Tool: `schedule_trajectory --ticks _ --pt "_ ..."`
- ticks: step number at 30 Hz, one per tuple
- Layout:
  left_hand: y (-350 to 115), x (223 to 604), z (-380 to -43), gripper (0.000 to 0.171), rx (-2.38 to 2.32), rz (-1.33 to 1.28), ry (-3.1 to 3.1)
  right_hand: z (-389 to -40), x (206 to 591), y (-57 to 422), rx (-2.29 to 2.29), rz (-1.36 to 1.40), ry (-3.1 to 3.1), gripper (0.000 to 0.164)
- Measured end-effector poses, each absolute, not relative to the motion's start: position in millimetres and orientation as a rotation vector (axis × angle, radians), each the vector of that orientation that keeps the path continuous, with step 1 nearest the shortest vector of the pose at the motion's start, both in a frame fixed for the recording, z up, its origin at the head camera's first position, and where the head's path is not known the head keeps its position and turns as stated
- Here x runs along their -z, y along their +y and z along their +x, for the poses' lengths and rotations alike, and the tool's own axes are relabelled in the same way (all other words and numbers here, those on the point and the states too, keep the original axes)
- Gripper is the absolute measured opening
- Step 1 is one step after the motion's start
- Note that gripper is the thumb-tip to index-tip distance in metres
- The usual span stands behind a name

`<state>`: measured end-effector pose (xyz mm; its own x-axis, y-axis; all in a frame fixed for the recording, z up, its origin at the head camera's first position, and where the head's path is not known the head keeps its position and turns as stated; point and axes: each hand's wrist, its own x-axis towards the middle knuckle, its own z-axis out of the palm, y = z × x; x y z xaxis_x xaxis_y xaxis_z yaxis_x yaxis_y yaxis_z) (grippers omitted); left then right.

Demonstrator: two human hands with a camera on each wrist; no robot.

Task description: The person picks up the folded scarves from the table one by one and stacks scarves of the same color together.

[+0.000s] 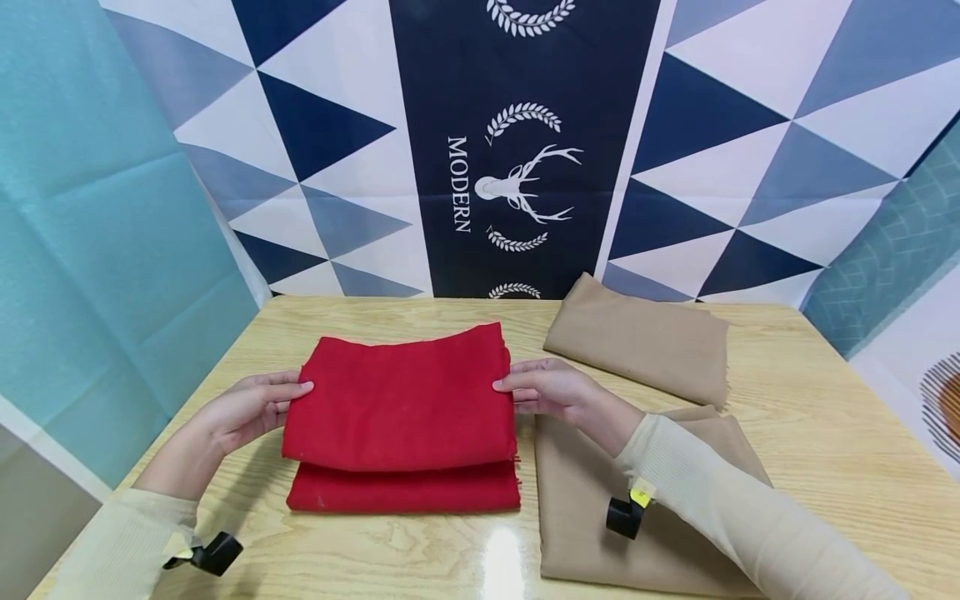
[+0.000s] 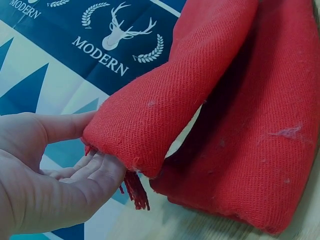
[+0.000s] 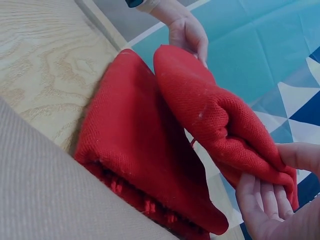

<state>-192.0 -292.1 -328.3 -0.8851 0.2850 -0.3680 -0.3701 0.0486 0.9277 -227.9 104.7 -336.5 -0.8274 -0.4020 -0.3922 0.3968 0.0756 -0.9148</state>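
Observation:
In the head view a folded red cloth [image 1: 401,400] is held up between both hands. My left hand [image 1: 251,408] pinches its left edge, thumb on top and fingers beneath; a few loose red threads hang there in the left wrist view. At the right edge my right hand [image 1: 551,390] grips the same cloth, and its fabric bunches by those fingers [image 3: 270,200] in the right wrist view. Below the raised cloth lies another folded red layer [image 1: 405,492] on the table, with a gap showing between them and fringe along one side [image 3: 145,205].
A large folded tan cloth [image 1: 585,533] lies on the wooden table [image 1: 360,558] under my right forearm. Farther back on the right sits a smaller folded tan cloth [image 1: 637,337]. A patterned sheet [image 1: 525,75] with a deer print hangs behind the table.

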Motion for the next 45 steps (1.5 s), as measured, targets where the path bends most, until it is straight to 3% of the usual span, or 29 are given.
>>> schedule_trajectory --ticks 11,22,45 --pt "-291.2 328.1 -189.1 0.012 -1.881 -0.074 1.876 -225.8 338.3 107.9 1.817 -0.024 1.764 0.023" --pt "-289.9 328.7 -185.4 0.01 -1.866 -0.06 1.886 -220.8 339.6 109.9 1.806 -0.032 1.771 0.026" --pt "-289.5 329.9 -181.4 0.015 -1.875 -0.065 1.879 -217.1 340.0 112.0 1.808 -0.015 1.742 0.007"
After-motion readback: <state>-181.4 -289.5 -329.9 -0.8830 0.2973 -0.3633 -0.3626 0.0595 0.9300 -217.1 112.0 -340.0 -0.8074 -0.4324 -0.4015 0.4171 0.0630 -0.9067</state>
